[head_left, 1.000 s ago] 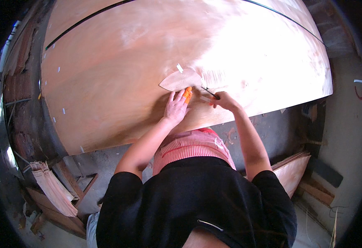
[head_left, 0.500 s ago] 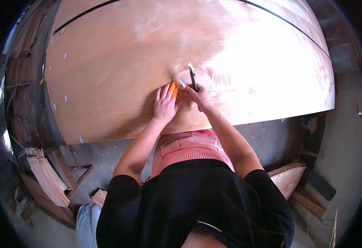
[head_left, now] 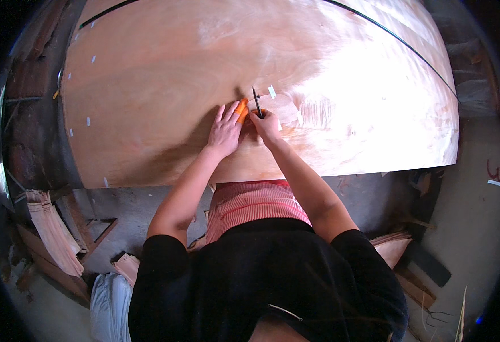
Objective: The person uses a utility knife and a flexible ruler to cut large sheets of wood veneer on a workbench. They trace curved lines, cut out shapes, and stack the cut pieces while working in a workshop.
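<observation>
A large pale wood veneer sheet (head_left: 147, 114) spreads out in front of me. My left hand (head_left: 225, 132) lies on it with fingers stretched out; an orange cover wraps one finger. Close beside it, my right hand (head_left: 267, 124) is closed around a slim black utility knife (head_left: 258, 104), its far end pointing away from me. Something orange shows at the right fingertips too. Both hands are at the left end of an oval veneer patch (head_left: 284, 106). A small piece of white tape (head_left: 272, 91) sticks at the patch's upper edge.
Dark straps (head_left: 384, 28) cross the far part of the sheet. Small tape bits (head_left: 88, 121) dot its left side. Veneer strips (head_left: 53, 231) hang at lower left, near a white sack (head_left: 111, 302). A veneer stack (head_left: 392, 246) lies at lower right.
My right hand has shifted slightly left and turned the knife so it leans left. The light-coloured sliver by my left fingertips no longer shows. My left hand stays flat on the sheet.
</observation>
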`<action>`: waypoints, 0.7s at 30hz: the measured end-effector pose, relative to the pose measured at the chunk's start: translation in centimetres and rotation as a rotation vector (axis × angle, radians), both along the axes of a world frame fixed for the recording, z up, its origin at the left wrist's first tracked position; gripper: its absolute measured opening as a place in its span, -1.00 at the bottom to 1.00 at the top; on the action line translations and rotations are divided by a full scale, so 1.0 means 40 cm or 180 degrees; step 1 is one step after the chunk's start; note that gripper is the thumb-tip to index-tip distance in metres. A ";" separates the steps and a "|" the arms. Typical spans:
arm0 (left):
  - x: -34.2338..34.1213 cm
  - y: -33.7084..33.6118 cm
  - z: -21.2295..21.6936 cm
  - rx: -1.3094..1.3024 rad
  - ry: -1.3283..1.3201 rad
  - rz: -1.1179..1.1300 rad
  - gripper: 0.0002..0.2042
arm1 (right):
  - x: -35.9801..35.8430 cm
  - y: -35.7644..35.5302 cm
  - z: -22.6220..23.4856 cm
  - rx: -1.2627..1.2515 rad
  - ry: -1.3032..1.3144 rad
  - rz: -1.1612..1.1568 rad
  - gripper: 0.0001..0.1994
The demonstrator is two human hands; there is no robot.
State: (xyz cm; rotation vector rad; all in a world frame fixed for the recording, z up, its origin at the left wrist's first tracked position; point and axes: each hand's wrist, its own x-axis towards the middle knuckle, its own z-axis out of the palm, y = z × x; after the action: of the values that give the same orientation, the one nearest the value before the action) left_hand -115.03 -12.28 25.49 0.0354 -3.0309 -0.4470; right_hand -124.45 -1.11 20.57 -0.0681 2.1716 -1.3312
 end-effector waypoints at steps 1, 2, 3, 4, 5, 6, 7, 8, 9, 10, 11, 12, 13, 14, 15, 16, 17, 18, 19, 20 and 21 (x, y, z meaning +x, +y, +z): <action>-0.002 -0.003 -0.003 0.0022 -0.0163 -0.0011 -0.42 | 0.002 -0.002 0.010 -0.0131 -0.0259 -0.0065 -0.80; -0.003 -0.005 -0.002 0.0043 -0.0328 -0.0023 -0.41 | 0.006 -0.003 0.035 -0.0263 -0.0519 -0.0132 -0.79; -0.004 -0.004 0.000 -0.0191 -0.0532 -0.0027 -0.40 | 0.015 0.000 0.053 -0.0396 -0.0779 -0.0203 -0.78; -0.004 -0.001 0.001 -0.0127 -0.0401 -0.0004 -0.40 | 0.025 0.014 0.063 -0.0572 -0.1069 -0.0325 -0.78; -0.003 0.000 -0.003 -0.0071 -0.0272 0.0031 -0.40 | 0.037 0.031 0.071 -0.0755 -0.1362 -0.0434 -0.77; -0.003 -0.001 -0.008 -0.0015 -0.0143 0.0064 -0.40 | 0.051 0.047 0.080 -0.0939 -0.1655 -0.0543 -0.77; -0.006 0.000 -0.011 0.0046 -0.0169 0.0053 -0.37 | 0.070 0.065 0.088 -0.0869 -0.1553 -0.0570 -0.77; -0.005 -0.004 -0.011 0.0060 -0.0186 0.0014 -0.36 | 0.086 0.102 0.098 -0.0985 -0.1877 -0.0449 -0.78; -0.001 -0.009 -0.011 0.0074 -0.0203 -0.0026 -0.36 | 0.105 0.139 0.107 -0.0861 -0.2042 -0.0266 -0.78; 0.000 -0.012 -0.009 0.0095 -0.0210 -0.0092 -0.35 | 0.115 0.186 0.101 -0.0650 -0.2091 -0.0112 -0.76; 0.001 -0.018 -0.001 0.0166 -0.0165 -0.0280 -0.40 | 0.125 0.223 0.114 -0.0400 -0.2014 0.0043 -0.76; 0.002 -0.025 0.007 0.0155 -0.0303 -0.0445 -0.42 | 0.136 0.263 0.113 -0.0268 -0.1894 0.0102 -0.76; 0.004 -0.033 0.020 0.0137 -0.0432 -0.0597 -0.45 | 0.145 0.303 0.105 -0.0138 -0.1766 0.0174 -0.76; 0.001 -0.040 0.033 0.0117 -0.0556 -0.0756 -0.47 | 0.149 0.332 0.109 -0.0008 -0.1632 0.0238 -0.76; -0.003 -0.044 0.047 0.0073 -0.0782 -0.0844 -0.52 | 0.149 0.359 0.117 0.0002 -0.1611 0.0187 -0.76; -0.009 -0.047 0.058 0.0078 -0.0965 -0.0894 -0.52 | 0.148 0.382 0.131 0.0012 -0.1592 0.0135 -0.77; -0.014 -0.050 0.068 0.0083 -0.1148 -0.0944 -0.53 | 0.149 0.395 0.142 0.0023 -0.1574 0.0084 -0.77; -0.020 -0.054 0.079 0.0087 -0.1331 -0.0992 -0.53 | 0.152 0.399 0.153 -0.0010 -0.1544 0.0053 -0.77; -0.026 -0.058 0.093 0.0065 -0.1312 -0.0975 -0.58 | 0.153 0.401 0.165 -0.0048 -0.1508 0.0021 -0.78; -0.036 -0.067 0.086 0.0536 -0.1215 -0.0758 -0.60 | 0.154 0.402 0.180 -0.0085 -0.1473 -0.0008 -0.78; -0.050 -0.083 0.070 0.1007 -0.1115 -0.0539 -0.62 | 0.158 0.398 0.198 -0.0142 -0.1412 0.0074 -0.78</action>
State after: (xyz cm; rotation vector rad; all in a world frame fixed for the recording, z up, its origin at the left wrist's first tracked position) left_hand -117.02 -15.59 28.30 -0.1398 -3.2762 -1.0333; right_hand -118.14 14.80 28.48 0.1693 1.7624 -1.2437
